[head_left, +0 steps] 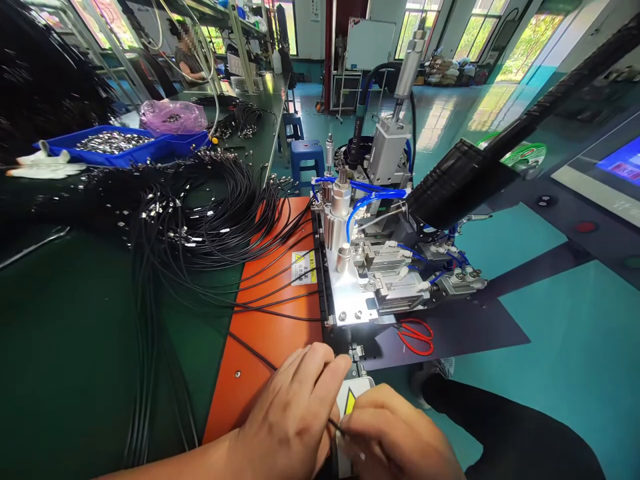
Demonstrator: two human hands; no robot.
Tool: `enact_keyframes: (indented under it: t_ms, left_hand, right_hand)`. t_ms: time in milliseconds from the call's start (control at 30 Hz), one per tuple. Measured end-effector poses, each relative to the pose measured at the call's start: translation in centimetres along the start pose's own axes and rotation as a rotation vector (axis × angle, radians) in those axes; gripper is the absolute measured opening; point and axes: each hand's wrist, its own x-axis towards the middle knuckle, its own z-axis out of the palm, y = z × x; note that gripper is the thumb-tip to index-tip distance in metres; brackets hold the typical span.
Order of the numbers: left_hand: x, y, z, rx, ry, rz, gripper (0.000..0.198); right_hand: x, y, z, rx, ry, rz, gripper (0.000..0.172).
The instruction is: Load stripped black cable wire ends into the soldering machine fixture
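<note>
My left hand (293,413) and my right hand (395,437) meet at the front of a small pneumatic press machine (373,263) on an orange base (273,313). Both hands pinch a thin black cable (336,427) between their fingertips. The left index finger reaches toward a small metal fixture (355,351) at the machine's front edge. A yellow warning label (350,402) shows between the two hands. Several more black cables (210,220) with metal end fittings fan out from the machine across the green table (65,320).
Red-handled scissors (417,335) lie right of the fixture. A blue tray of metal parts (117,143), a purple bag (173,115) and white gloves (43,165) sit far left. Another person (187,53) sits at the far end. Blue stools (306,157) stand beyond the table.
</note>
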Motion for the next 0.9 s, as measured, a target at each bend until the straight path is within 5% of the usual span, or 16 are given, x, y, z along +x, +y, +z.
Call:
enact_keyframes:
  t_ms: [200, 333, 500, 667, 900]
  left_hand:
    - [0.7, -0.4, -0.1, -0.260, -0.019, 0.029, 0.023]
    - [1.0, -0.8, 0.2, -0.302, -0.025, -0.032, 0.016]
    - [0.8, -1.1, 0.7, -0.311, -0.038, -0.108, 0.015]
    - [0.1, -1.2, 0.9, -0.332, -0.044, -0.188, 0.014]
    - [0.0, -1.1, 0.9, -0.333, -0.042, -0.184, 0.008]
  right_hand:
    - [1.9, 0.3, -1.7, 0.256, 0.046, 0.489, 0.019]
    - [1.3, 1.2, -1.2, 0.336, 0.122, 0.647, 0.028]
    - [0.8, 1.0, -1.6, 0.192, 0.274, 0.608, 0.037]
    - [0.9, 0.3, -2.2, -0.026, 0.258, 0.427, 0.022]
    - [0.1, 0.6, -1.6, -0.143, 0.241, 0.317, 0.026]
